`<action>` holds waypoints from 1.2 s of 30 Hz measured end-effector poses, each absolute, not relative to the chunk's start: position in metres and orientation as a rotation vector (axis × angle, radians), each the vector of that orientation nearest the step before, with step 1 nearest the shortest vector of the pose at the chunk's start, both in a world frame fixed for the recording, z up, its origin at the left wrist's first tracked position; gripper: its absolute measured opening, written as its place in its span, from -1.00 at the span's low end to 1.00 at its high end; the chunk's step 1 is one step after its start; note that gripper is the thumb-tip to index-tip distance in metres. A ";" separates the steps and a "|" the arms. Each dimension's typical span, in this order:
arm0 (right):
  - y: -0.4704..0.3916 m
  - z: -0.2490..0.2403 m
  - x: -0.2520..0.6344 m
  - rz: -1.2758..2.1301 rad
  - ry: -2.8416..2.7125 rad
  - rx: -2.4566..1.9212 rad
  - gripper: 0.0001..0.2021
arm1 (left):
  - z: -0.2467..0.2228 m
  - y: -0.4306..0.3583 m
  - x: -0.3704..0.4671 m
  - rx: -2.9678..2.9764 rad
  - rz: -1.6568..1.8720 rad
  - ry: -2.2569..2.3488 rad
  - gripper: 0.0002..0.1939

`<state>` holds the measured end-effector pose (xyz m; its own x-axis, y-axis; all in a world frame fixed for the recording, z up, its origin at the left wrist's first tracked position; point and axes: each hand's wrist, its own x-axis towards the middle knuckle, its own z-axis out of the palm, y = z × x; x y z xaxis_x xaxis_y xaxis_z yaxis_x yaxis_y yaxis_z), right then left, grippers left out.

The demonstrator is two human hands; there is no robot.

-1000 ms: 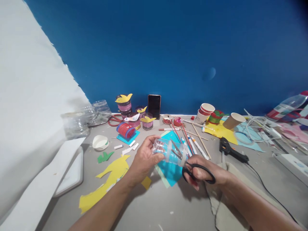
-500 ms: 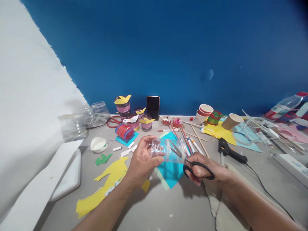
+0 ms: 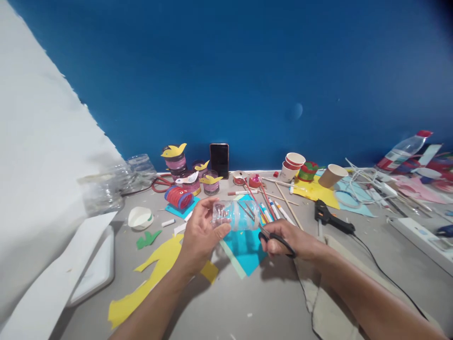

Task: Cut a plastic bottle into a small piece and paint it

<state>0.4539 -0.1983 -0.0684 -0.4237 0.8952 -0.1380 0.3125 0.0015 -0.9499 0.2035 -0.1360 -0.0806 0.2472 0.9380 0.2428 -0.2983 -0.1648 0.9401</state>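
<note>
My left hand point(image 3: 202, 231) is wrapped around the left end of a clear plastic bottle section point(image 3: 230, 215), held sideways above the table. My right hand point(image 3: 283, 238) has its fingers in the black handles of a pair of scissors point(image 3: 279, 242). The blades reach the bottle section's right end and show through the plastic, slightly apart; whether they lie inside it or behind it I cannot tell. Below lies a blue paper sheet point(image 3: 247, 255). Left of my left hand is a cut yellow paper piece point(image 3: 161, 255), with a green paper cutout point(image 3: 147, 240) just beyond it.
At the back stand decorated cups with yellow paper birds point(image 3: 174, 151), a phone point(image 3: 219, 160) and stacked paper cups point(image 3: 293, 166). A black glue gun point(image 3: 332, 218) with its cord and a white power strip point(image 3: 421, 241) lie right. A white tray point(image 3: 95, 269) sits left, markers point(image 3: 283, 215) ahead.
Both hands have moved slightly left with the bottle section and the scissors. The whole scene has also shifted a little left in the view.
</note>
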 end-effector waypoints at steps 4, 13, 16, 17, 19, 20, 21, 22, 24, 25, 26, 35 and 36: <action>-0.199 -0.068 0.448 1.436 -1.754 -1.213 -0.25 | -0.083 -0.136 0.205 1.228 1.242 0.704 -0.39; -0.197 -0.066 0.451 1.499 -1.830 -1.048 -0.23 | -0.071 -0.140 0.205 1.184 1.168 0.713 -0.38; -0.200 -0.068 0.451 1.493 -1.806 -1.033 -0.26 | -0.076 -0.142 0.207 1.184 1.194 0.725 -0.37; -0.201 -0.069 0.450 1.495 -1.784 -1.039 -0.27 | -0.077 -0.142 0.208 1.179 1.189 0.739 -0.37; -0.204 -0.073 0.447 1.510 -1.731 -1.055 -0.27 | -0.079 -0.143 0.209 1.167 1.155 0.777 -0.39; -0.204 -0.075 0.446 1.519 -1.704 -1.063 -0.26 | -0.079 -0.144 0.210 1.159 1.137 0.792 -0.40; -0.205 -0.077 0.446 1.525 -1.683 -1.071 -0.25 | -0.078 -0.144 0.210 1.151 1.126 0.798 -0.41; -0.204 -0.078 0.445 1.531 -1.672 -1.078 -0.25 | -0.077 -0.144 0.210 1.143 1.127 0.798 -0.41; -0.203 -0.078 0.447 1.537 -1.676 -1.092 -0.24 | -0.075 -0.143 0.210 1.129 1.162 0.778 -0.38; -0.202 -0.077 0.448 1.538 -1.690 -1.102 -0.25 | -0.074 -0.143 0.209 1.127 1.177 0.764 -0.37; -0.201 -0.075 0.450 1.535 -1.710 -1.115 -0.26 | -0.072 -0.143 0.209 1.128 1.187 0.752 -0.36; -0.198 -0.069 0.450 1.348 -1.824 -1.363 -0.37 | -0.062 -0.143 0.204 1.154 1.216 0.705 -0.35; -0.198 -0.068 0.451 1.344 -1.820 -1.416 -0.37 | -0.062 -0.143 0.204 1.155 1.235 0.707 -0.35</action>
